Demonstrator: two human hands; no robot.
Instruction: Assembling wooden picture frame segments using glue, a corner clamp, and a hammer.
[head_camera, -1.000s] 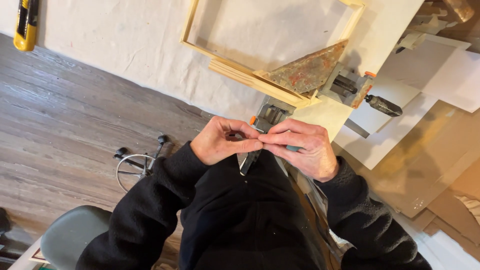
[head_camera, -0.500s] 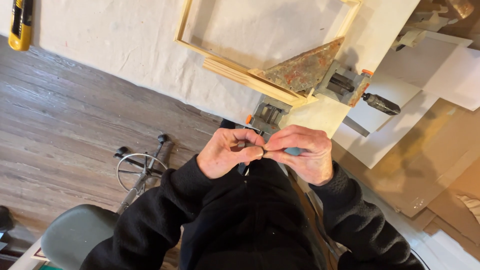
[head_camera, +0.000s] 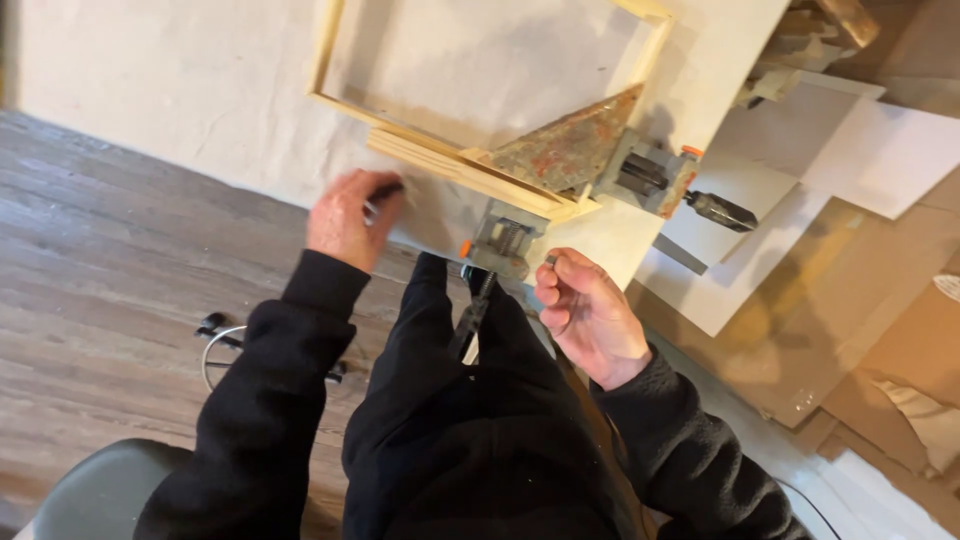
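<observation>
My left hand (head_camera: 343, 218) rests at the near edge of the white table (head_camera: 200, 90) and grips a small dark pen-like tool (head_camera: 384, 189), tip pointing at the wooden frame (head_camera: 440, 165). A metal corner clamp (head_camera: 505, 240) and a rusty triangular plate (head_camera: 565, 150) hold the frame's near corner. My right hand (head_camera: 590, 315) hovers just right of the clamp with curled fingers. A small grey piece (head_camera: 550, 260) shows at its fingertips, mostly hidden. A dark clamp handle (head_camera: 470, 315) hangs down in front of my body.
A second clamp part with a dark handle (head_camera: 715, 208) sticks out to the right. White boards (head_camera: 800, 170) and cardboard sheets (head_camera: 880, 320) lie at the right. A grey stool seat (head_camera: 95, 490) and a small wire-like object (head_camera: 225, 340) are on the wooden floor (head_camera: 100, 250).
My hands were together in front of my chest on one slim tool. They have parted: the left moved up to the table edge, the right dropped back beside the clamp.
</observation>
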